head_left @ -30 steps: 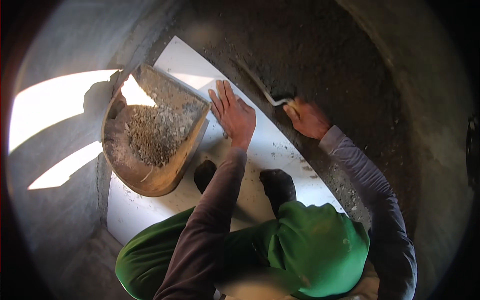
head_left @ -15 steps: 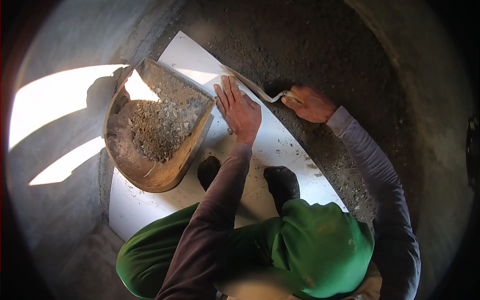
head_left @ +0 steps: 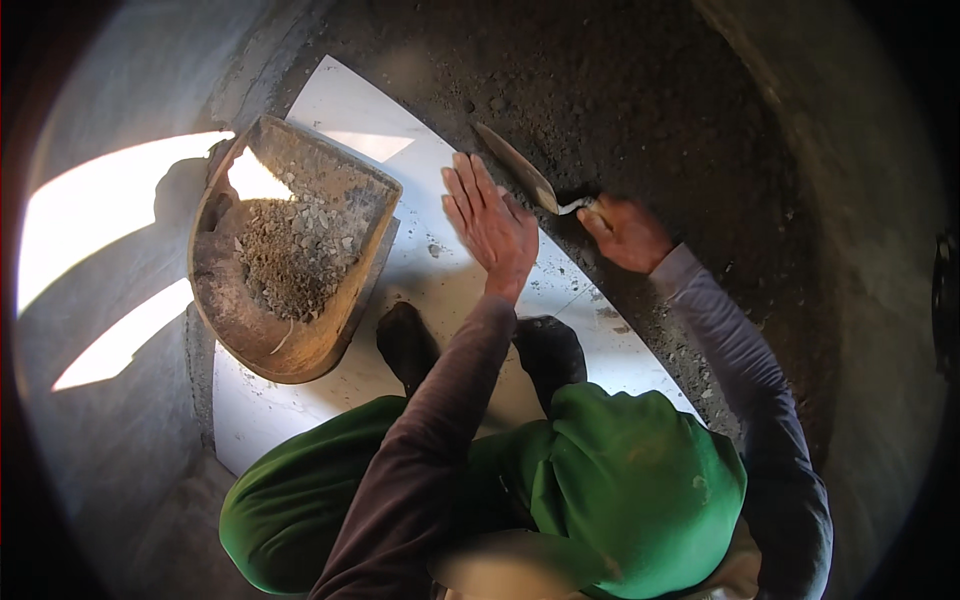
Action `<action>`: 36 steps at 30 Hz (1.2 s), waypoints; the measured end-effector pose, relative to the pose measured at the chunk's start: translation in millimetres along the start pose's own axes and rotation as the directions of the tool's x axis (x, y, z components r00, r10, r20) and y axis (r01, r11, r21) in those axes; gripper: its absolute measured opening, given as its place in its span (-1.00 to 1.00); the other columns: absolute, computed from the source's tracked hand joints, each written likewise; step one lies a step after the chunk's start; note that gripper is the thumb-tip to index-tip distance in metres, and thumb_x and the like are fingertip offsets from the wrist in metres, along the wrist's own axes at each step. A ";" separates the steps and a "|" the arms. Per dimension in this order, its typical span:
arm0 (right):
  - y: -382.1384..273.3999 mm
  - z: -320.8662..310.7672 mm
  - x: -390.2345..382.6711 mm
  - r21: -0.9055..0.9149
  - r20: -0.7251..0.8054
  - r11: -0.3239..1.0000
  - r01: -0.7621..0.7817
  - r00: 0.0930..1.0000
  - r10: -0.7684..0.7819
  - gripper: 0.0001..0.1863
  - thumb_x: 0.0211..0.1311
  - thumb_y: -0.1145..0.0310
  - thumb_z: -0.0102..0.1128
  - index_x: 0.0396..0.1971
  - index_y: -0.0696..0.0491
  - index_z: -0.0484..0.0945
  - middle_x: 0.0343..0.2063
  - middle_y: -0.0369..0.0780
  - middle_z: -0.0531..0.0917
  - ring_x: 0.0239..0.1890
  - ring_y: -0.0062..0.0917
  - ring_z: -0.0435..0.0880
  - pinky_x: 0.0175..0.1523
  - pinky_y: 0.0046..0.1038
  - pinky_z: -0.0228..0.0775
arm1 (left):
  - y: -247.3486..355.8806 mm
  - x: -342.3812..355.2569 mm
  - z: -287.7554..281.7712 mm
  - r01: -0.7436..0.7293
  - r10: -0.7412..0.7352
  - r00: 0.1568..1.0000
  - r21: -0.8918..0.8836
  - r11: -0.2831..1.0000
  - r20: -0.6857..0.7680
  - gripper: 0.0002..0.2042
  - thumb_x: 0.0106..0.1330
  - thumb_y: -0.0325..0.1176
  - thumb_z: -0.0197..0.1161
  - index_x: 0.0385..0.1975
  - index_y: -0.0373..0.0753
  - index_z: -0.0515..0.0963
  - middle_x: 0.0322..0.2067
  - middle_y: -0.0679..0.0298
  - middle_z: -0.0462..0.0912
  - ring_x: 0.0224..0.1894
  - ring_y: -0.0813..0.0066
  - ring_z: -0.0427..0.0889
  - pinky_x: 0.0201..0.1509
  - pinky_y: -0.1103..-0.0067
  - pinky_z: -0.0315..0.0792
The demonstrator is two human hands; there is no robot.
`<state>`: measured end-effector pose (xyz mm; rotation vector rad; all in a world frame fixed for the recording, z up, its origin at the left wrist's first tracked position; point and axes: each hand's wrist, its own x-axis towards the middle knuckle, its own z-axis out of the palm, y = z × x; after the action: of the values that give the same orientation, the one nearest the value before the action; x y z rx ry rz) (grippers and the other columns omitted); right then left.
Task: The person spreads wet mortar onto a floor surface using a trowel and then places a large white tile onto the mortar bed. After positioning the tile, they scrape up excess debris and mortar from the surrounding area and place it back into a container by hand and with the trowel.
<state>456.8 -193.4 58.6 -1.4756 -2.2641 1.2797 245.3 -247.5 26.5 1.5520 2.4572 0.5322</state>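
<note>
One trowel [head_left: 520,170] is clasped in the right hand [head_left: 630,236], blade at the dirt [head_left: 680,110] beside the board [head_left: 440,282]; the left hand [head_left: 492,222] is held flat, empty, over the board. Scraping seems underway; next, a low stroke along the board seems called for.

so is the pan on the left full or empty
Partly full: the D-shaped pan holds a gravelly heap, bare surface beside it.
</note>
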 end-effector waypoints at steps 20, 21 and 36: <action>14.8 -6.9 -21.3 -0.098 -0.074 0.995 0.013 0.997 -0.020 -0.58 0.59 0.07 0.27 -0.23 0.21 0.56 -0.48 0.13 0.66 -0.45 0.10 0.69 -0.32 -0.02 0.47 | -19.6 -19.2 -18.1 -0.014 0.015 1.000 0.051 0.999 -0.020 -0.38 0.59 -0.35 0.03 0.62 -0.37 0.22 0.69 0.02 0.13 0.74 -0.06 -0.01 0.76 0.06 -0.17; 10.2 -14.0 -25.0 0.012 -0.079 0.999 -0.040 0.996 0.041 -0.56 0.59 0.05 0.27 -0.23 0.20 0.57 -0.50 0.09 0.64 -0.48 -0.07 0.66 -0.32 -0.06 0.46 | -19.9 -15.7 -18.8 -0.017 0.019 0.999 0.055 0.998 -0.031 -0.38 0.59 -0.35 0.03 0.62 -0.37 0.22 0.69 0.02 0.13 0.74 -0.06 -0.01 0.76 0.06 -0.17; -12.9 23.7 -6.9 0.537 -0.377 0.809 -0.239 0.790 0.483 -0.43 0.61 -0.20 0.17 -0.18 0.09 0.68 -0.64 -0.23 0.62 -0.66 -0.44 0.65 -0.54 -0.30 0.44 | 37.6 7.5 -29.0 -0.218 0.261 0.965 -0.561 0.799 -0.004 -0.43 0.73 -0.25 0.00 0.61 -0.41 0.22 0.60 -0.27 0.23 0.63 -0.24 0.27 0.67 0.15 0.20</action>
<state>438.8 -214.4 55.2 -1.8377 -1.2595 1.2201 263.4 -232.0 68.2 1.5799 1.8064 1.0988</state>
